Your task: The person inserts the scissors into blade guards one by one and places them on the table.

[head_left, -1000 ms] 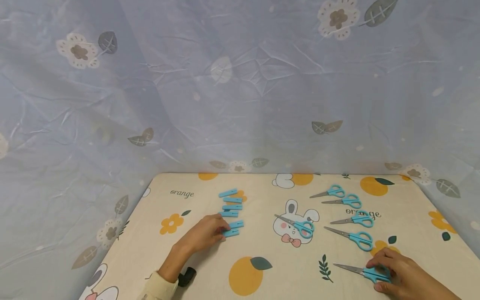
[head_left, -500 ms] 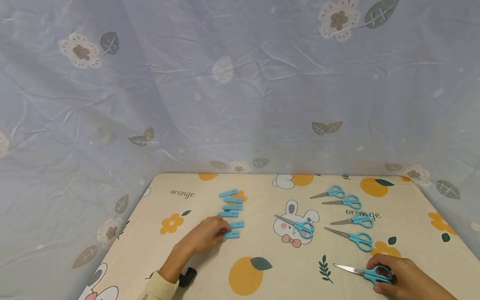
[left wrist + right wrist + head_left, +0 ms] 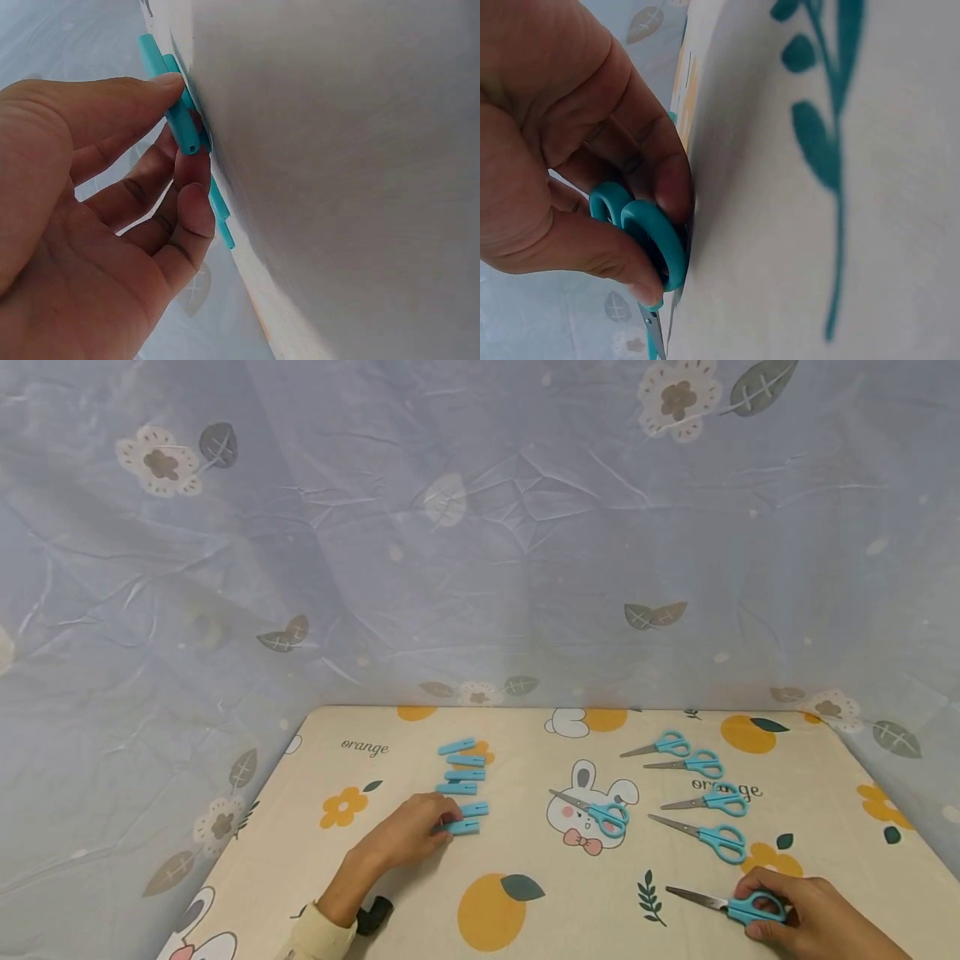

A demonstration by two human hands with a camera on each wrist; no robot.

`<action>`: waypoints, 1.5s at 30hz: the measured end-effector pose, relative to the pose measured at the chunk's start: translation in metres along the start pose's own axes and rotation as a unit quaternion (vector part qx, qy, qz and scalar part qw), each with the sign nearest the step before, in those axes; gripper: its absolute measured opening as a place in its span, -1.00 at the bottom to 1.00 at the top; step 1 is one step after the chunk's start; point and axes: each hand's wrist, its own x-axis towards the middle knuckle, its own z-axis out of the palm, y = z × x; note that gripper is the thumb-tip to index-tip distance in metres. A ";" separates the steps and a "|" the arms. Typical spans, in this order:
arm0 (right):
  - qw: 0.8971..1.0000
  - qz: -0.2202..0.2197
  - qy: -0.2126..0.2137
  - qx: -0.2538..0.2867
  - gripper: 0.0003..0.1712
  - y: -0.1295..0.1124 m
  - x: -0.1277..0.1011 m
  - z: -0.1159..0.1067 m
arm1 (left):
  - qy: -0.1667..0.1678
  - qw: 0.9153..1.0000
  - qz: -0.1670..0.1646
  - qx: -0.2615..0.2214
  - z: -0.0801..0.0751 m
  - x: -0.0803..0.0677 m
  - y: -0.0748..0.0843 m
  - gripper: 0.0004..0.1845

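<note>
In the head view my left hand (image 3: 408, 829) is at the near end of a column of light blue clothespins. Thumb and fingers pinch the nearest clothespin (image 3: 463, 828), whose left end they cover; its rounded blue body (image 3: 180, 124) shows between them in the left wrist view. Another clothespin (image 3: 474, 809) lies just behind. My right hand (image 3: 806, 914) grips blue-handled scissors (image 3: 742, 907) by the finger loops, blades pointing left. In the right wrist view the thumb lies on one teal loop (image 3: 664, 240), close to the cloth.
Several more clothespins (image 3: 465, 774) lie in the column farther back. On the right are several similar scissors (image 3: 722, 842), blades pointing left; one other pair (image 3: 609, 818) lies on the printed rabbit. A patterned cloth (image 3: 570, 910) covers the table, with a grey-blue curtain (image 3: 480, 568) behind.
The scissors in my right hand have turned slightly about their length, and the blades changed from shiny to dark. My left hand and its clothespin have barely shifted.
</note>
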 end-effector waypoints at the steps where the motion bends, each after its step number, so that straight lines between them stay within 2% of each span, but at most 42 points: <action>1: 1.000 -0.004 0.002 0.002 -0.64 0.000 0.000 0.000 | 0.002 1.000 -0.001 0.000 0.000 0.000 0.000 -0.80; 6: 1.000 -0.021 0.014 0.007 -0.69 0.000 -0.003 0.000 | 0.012 1.000 -0.010 -0.007 0.000 0.001 0.000 -0.80; 14: 0.999 -0.022 0.021 0.034 -0.74 0.004 -0.003 0.001 | 0.006 1.000 -0.012 -0.027 -0.001 0.000 -0.003 -0.78; 19: 0.995 -0.049 0.034 0.074 -0.80 0.009 -0.003 0.004 | -0.005 0.997 -0.025 -0.070 -0.002 0.000 -0.005 -0.80; 27: 0.992 -0.035 0.009 0.117 -0.77 0.012 -0.002 0.003 | -0.011 0.990 -0.066 -0.125 -0.001 0.002 -0.009 -0.90; 33: 0.989 -0.015 -0.015 0.148 -0.71 0.010 0.001 0.000 | 0.002 0.979 -0.099 -0.179 -0.001 0.001 -0.009 -0.93; 36: 0.983 -0.011 -0.029 0.181 -0.69 0.012 0.004 -0.001 | 0.013 0.973 -0.110 -0.202 -0.003 0.001 -0.009 -0.94; 41: 0.973 -0.029 -0.042 0.224 -0.76 0.018 0.003 -0.001 | 0.008 0.959 -0.137 -0.248 -0.004 -0.001 -0.009 -0.95; 45: 0.954 -0.031 -0.069 0.292 -0.73 0.019 0.007 -0.005 | 0.005 0.945 -0.157 -0.287 -0.008 -0.001 -0.008 -0.95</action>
